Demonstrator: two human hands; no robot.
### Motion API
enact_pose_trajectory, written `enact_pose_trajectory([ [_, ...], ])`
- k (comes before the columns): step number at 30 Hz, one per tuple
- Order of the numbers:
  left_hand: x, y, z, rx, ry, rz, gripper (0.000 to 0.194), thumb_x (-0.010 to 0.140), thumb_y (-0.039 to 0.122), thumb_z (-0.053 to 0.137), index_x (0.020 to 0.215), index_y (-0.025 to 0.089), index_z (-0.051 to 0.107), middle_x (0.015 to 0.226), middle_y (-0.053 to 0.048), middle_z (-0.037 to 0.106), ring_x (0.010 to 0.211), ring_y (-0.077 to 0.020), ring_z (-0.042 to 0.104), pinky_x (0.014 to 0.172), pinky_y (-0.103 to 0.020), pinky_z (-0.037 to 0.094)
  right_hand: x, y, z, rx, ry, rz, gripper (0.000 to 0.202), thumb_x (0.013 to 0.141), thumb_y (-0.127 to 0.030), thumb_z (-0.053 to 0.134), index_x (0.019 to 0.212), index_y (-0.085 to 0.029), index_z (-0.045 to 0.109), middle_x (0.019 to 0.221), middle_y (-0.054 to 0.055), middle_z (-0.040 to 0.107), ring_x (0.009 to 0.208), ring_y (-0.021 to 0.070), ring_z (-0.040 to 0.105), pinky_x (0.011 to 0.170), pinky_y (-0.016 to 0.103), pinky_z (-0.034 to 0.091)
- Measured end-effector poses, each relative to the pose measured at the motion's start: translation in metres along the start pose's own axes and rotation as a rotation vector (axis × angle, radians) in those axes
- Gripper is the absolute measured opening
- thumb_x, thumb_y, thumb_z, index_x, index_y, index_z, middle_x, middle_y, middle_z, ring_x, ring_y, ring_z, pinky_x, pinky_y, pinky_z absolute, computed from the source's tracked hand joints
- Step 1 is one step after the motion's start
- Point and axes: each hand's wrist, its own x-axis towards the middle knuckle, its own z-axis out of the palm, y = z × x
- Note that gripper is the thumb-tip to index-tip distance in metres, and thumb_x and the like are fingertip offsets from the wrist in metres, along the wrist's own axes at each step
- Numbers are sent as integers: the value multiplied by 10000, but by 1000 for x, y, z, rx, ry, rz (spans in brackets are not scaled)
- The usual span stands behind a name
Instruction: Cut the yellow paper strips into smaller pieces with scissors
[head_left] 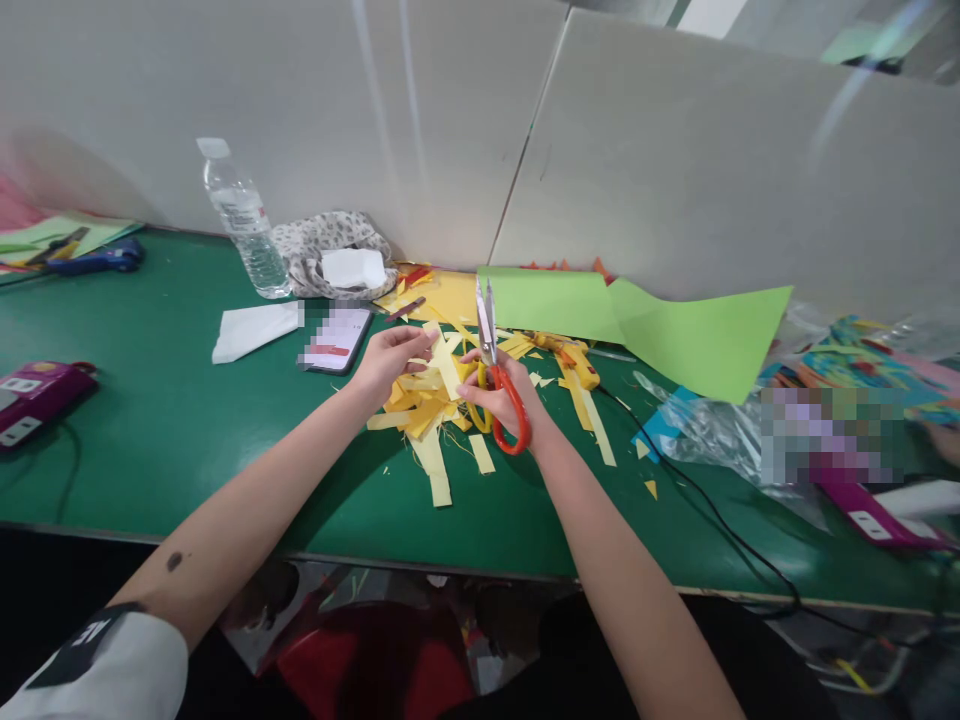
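Note:
My left hand point(397, 358) pinches the upper part of a pale yellow paper strip point(445, 362) between thumb and fingers. The fingertips of my right hand point(504, 392) are at the strip's lower end. Hooked in that same hand is a pair of scissors point(487, 322), its red handle toward me and its slightly parted blades pointing away. Close under the right fingers shows a yellow loop point(481, 412); whether it belongs to the scissors I cannot tell. Below both hands lies a loose pile of yellow paper scraps point(424, 413).
Behind the hands lie green paper sheets point(551, 300). A yellow glue gun point(577, 362) with a black cord rests to the right. Leftward are a phone point(337, 338), a tissue point(255, 330) and a water bottle point(247, 225). Purple power strips point(46, 400) sit at both sides.

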Motion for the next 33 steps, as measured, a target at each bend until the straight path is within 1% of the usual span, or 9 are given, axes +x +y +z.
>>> enact_pose_trajectory([
  [6, -2, 2, 0, 39, 25, 17, 353, 541, 438, 782, 709, 180, 610, 605, 33, 548, 505, -69, 494, 427, -175, 344, 1, 3, -2, -11, -16, -29, 350, 595, -285, 689, 903, -201, 546, 623, -58, 569, 568, 112, 548, 646, 291, 476],
  [13, 3, 0, -4, 67, 39, 5, 370, 549, 482, 764, 728, 182, 641, 629, 10, 580, 508, -77, 492, 427, -178, 331, 1, 6, -3, 0, -29, -35, 363, 605, -282, 705, 921, -199, 546, 613, -64, 559, 568, 116, 555, 649, 298, 483],
  [18, 8, -1, -8, 136, 94, 56, 365, 568, 483, 746, 746, 180, 649, 651, 1, 568, 503, -77, 468, 400, -180, 266, -2, 4, -4, 49, 9, -34, 348, 691, -368, 670, 974, -197, 563, 667, -29, 606, 649, 155, 620, 686, 328, 508],
  [23, 5, 3, -5, 157, 13, 55, 266, 612, 425, 712, 696, 182, 644, 585, 10, 550, 486, -88, 439, 448, -217, 299, -7, 7, -1, 17, 96, -55, 311, 763, -427, 602, 969, -196, 570, 616, -26, 614, 597, 146, 605, 658, 308, 501],
  [25, 2, 5, -2, 172, -28, 36, 222, 620, 388, 696, 668, 178, 644, 578, 12, 540, 480, -85, 414, 460, -226, 292, -8, 9, 2, -6, 167, -66, 287, 772, -419, 596, 954, -201, 558, 553, -48, 570, 547, 136, 579, 620, 293, 487],
  [27, 1, 7, -1, 211, -51, 27, 192, 618, 354, 685, 630, 169, 633, 546, 21, 497, 472, -83, 378, 462, -231, 268, -10, 8, 3, 30, 183, -70, 277, 769, -412, 599, 946, -207, 545, 521, -64, 535, 508, 129, 554, 593, 287, 481],
  [29, 2, 6, -2, 230, -54, 22, 174, 616, 326, 667, 598, 162, 611, 515, 33, 439, 474, -87, 352, 462, -233, 246, -15, 5, 0, 65, 158, -45, 297, 745, -419, 620, 943, -211, 542, 528, -66, 528, 510, 131, 557, 588, 290, 488],
  [31, 5, 4, -4, 218, -37, 21, 158, 622, 312, 637, 602, 161, 595, 511, 40, 410, 485, -92, 352, 469, -230, 243, -22, 2, -11, 26, 111, -16, 331, 711, -420, 653, 948, -213, 549, 559, -59, 535, 517, 126, 549, 581, 285, 482],
  [33, 8, 2, -8, 220, 6, 29, 160, 624, 313, 620, 599, 159, 582, 515, 40, 416, 497, -99, 367, 477, -231, 257, -30, 1, -28, -63, 160, 31, 417, 635, -417, 715, 962, -219, 547, 572, -63, 527, 488, 114, 509, 519, 268, 455],
])
